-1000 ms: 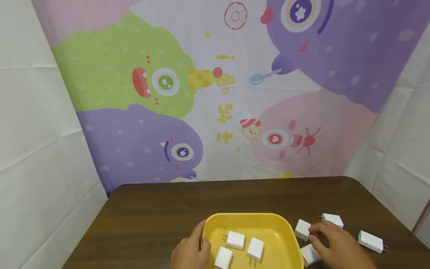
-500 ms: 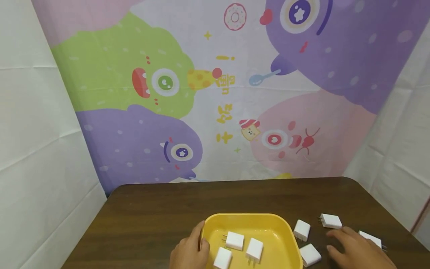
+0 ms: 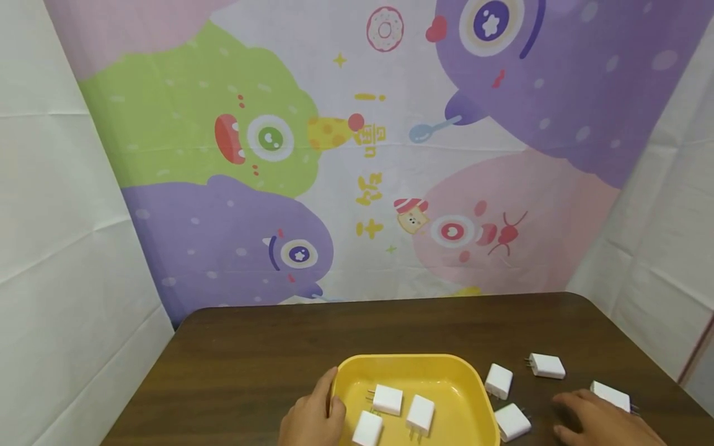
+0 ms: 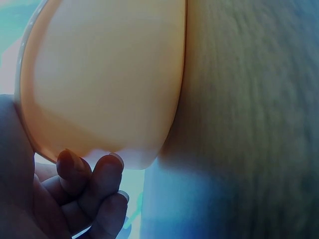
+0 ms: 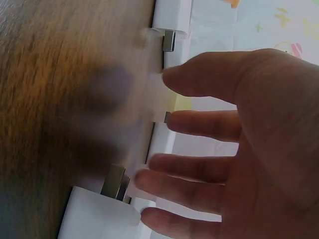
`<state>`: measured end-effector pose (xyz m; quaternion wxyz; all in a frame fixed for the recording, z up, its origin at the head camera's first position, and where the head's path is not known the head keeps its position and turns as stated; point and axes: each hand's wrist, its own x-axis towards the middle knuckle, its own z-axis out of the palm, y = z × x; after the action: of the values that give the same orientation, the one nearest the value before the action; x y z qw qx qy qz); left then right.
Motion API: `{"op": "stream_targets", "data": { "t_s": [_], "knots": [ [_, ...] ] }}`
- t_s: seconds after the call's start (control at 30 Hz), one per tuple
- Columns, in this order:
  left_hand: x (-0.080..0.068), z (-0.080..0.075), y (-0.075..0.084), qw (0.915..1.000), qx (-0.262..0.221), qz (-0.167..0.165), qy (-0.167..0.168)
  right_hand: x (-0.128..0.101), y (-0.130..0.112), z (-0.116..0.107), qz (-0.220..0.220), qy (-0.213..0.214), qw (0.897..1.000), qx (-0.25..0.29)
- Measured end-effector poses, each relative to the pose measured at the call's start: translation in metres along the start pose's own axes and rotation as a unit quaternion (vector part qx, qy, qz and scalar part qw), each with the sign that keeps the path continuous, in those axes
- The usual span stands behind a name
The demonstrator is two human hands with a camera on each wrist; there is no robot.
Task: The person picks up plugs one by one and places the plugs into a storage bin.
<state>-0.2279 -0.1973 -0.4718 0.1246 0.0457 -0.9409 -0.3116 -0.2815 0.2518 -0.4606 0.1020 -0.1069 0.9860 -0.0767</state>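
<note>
A yellow tray [image 3: 446, 371] sits near the table's front edge with three white plug chargers [image 3: 387, 399] lying in it. My left hand [image 3: 312, 415] grips the tray's left rim, thumb over the edge. In the left wrist view its fingers [image 4: 94, 174] curl under the tray [image 4: 104, 74]. My right hand [image 3: 580, 412] hovers flat over the table on the right and holds nothing. It partly covers the rightmost charger [image 3: 610, 394]. The right wrist view shows its fingers [image 5: 214, 122] spread, with a charger [image 5: 99, 216] just below the fingertips.
Three more white chargers lie on the dark wooden table [image 3: 268, 347] between tray and right hand: one [image 3: 498, 380] beside the tray, one [image 3: 512, 422] nearer me, one [image 3: 546, 365] farther back. A cartoon backdrop [image 3: 357, 155] hangs behind the table.
My right hand has drawn away from the chargers beside the tray, moving right and toward me to the rightmost charger, with nothing in it. The left hand has kept its hold on the tray.
</note>
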Motion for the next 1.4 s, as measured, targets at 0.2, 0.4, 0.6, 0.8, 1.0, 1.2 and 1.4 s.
{"op": "stream_targets", "data": {
  "t_s": [0.2,0.4,0.6,0.8,1.0,1.2,1.4],
  "knots": [
    [0.001,0.0,0.001,1.0,0.0,-0.001,-0.006,-0.002,0.007,0.008,-0.074,0.058,0.995,-0.023],
    [0.001,0.0,0.002,0.9999,-0.001,-0.001,-0.01,-0.002,0.009,0.01,-0.064,0.052,0.996,-0.018],
    [0.002,0.001,0.002,0.9999,0.0,-0.007,-0.012,0.002,0.01,0.004,0.012,0.0,1.0,-0.002],
    [0.002,0.0,0.002,0.9996,0.004,-0.021,-0.019,0.012,0.001,-0.004,0.011,0.038,0.999,-0.01],
    [0.002,0.001,0.003,0.9993,0.004,-0.029,-0.023,0.018,-0.007,-0.007,-0.019,0.064,0.998,-0.012],
    [0.002,0.001,0.003,0.9997,0.002,-0.019,-0.016,0.025,-0.007,-0.007,-0.025,0.057,0.998,-0.019],
    [0.001,0.002,0.003,0.9998,0.007,-0.019,-0.009,0.031,-0.006,-0.011,-0.023,0.077,0.996,-0.026]
  ]
}}
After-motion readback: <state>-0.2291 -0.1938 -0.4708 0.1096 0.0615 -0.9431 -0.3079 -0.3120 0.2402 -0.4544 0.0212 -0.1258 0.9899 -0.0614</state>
